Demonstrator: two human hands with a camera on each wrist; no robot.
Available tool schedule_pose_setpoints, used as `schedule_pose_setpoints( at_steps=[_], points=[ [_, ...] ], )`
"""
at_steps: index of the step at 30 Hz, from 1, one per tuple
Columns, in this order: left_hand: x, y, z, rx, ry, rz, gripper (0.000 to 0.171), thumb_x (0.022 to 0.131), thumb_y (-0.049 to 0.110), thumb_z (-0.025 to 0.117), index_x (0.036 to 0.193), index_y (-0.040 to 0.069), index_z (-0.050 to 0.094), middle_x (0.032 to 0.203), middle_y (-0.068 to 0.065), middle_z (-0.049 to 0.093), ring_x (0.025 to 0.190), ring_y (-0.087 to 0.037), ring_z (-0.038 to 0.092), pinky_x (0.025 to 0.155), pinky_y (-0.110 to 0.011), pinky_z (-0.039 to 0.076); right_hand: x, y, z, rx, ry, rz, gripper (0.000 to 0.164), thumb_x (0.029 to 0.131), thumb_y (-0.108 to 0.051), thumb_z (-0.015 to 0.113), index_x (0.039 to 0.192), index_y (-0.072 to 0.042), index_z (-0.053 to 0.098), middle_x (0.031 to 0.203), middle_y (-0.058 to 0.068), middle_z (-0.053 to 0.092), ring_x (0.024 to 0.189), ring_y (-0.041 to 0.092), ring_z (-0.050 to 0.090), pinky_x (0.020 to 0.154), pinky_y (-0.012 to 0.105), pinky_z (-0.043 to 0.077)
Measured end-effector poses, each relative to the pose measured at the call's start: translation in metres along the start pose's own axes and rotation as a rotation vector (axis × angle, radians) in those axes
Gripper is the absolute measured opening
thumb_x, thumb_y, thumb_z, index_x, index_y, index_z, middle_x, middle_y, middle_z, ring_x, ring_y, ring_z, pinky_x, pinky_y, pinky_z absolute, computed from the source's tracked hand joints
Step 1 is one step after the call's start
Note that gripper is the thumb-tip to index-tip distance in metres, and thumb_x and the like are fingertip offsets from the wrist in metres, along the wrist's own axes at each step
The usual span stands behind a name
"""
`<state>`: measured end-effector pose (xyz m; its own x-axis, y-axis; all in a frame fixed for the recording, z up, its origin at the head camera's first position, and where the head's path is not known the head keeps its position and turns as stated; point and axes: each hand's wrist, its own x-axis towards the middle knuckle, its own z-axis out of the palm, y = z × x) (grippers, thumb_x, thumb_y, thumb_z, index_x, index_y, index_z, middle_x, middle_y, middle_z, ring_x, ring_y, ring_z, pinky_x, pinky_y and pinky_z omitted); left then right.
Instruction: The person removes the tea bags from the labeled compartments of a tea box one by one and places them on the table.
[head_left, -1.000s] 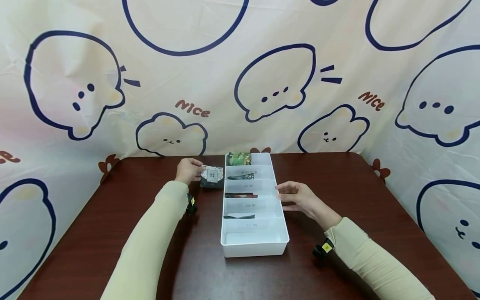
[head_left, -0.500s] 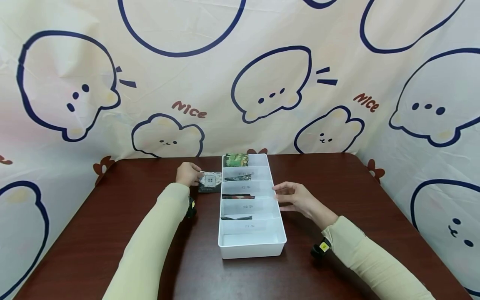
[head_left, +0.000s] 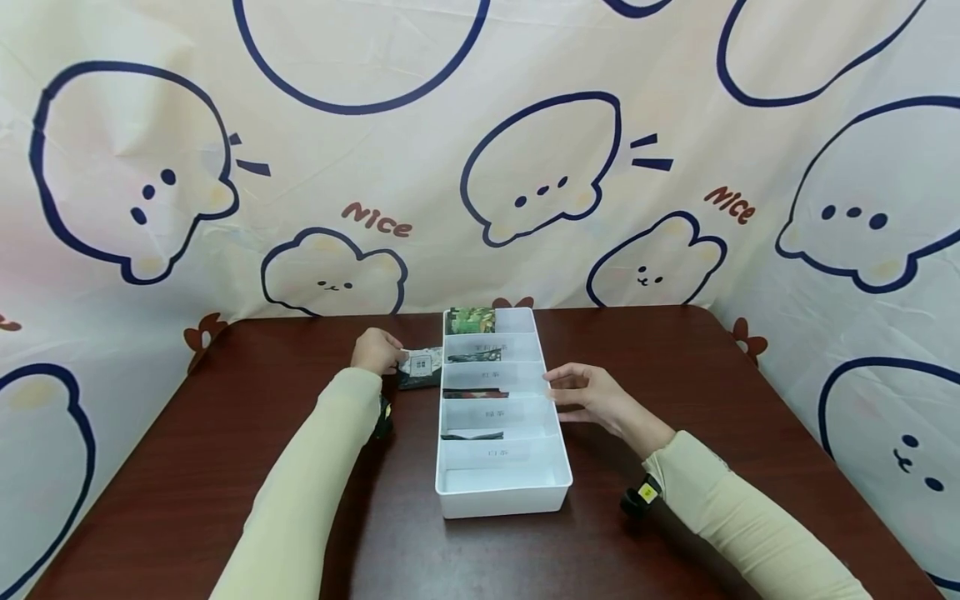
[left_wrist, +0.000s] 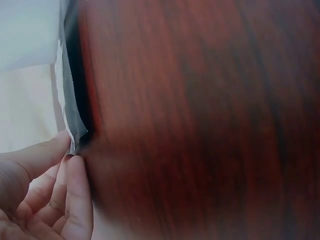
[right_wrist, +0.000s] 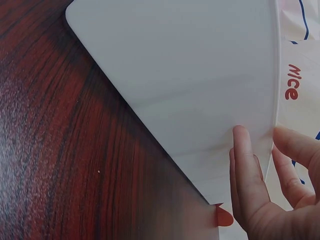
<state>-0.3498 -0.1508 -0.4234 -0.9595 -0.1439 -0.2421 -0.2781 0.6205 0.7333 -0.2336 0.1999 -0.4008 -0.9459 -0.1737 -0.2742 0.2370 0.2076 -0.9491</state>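
Note:
My left hand [head_left: 377,351] pinches the near-left corner of a flat tea packet [head_left: 422,367], dark below with a pale patterned top and a square label. In the left wrist view the packet [left_wrist: 72,95] appears edge-on between thumb and fingers. It sits at the left side of a long white divided box [head_left: 504,502], its right edge overlapped by the box wall. On the opposite side, my right hand [head_left: 592,398] touches the box's outer wall with extended fingers [right_wrist: 242,145], one fingertip right at the rim.
A green packet [head_left: 471,321] stands in the far compartment; thin packets, such as a red-brown one [head_left: 476,393], stand in the middle ones. Dividers carry printed labels. The box rests on a dark wooden table [head_left: 630,333], backed by a cartoon-print cloth [head_left: 435,167].
My left hand has brought the packet slightly nearer to me and closer to the box, and the packet has tilted. The right hand keeps its place on the box.

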Motion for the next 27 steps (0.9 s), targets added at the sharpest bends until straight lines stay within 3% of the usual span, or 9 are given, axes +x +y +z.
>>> schedule_pose_setpoints(
  at_steps=[21,27],
  points=[
    [-0.0005,-0.0013,-0.0005,0.004,0.014,-0.004,0.018,0.087,0.011,0.072,0.102,0.003,0.068,0.111,-0.017,0.065,0.085,-0.025,0.065,0.067,-0.028,0.058,-0.0015,0.0001,0.0002,0.014,-0.015,-0.003,0.042,0.087,-0.005,0.070,0.126,0.001,0.057,0.113,0.015,0.059,0.088,0.019,0.067,0.078,0.042,0.059],
    [-0.0033,0.0008,-0.0052,-0.026,0.002,0.038,0.020,0.087,0.013,0.073,0.103,0.002,0.067,0.111,-0.018,0.065,0.087,-0.026,0.065,0.071,-0.031,0.059,-0.0009,0.0014,-0.0011,0.017,-0.021,-0.010,0.042,0.087,-0.006,0.070,0.127,0.001,0.057,0.112,0.015,0.059,0.088,0.019,0.067,0.078,0.042,0.059]
  ],
)
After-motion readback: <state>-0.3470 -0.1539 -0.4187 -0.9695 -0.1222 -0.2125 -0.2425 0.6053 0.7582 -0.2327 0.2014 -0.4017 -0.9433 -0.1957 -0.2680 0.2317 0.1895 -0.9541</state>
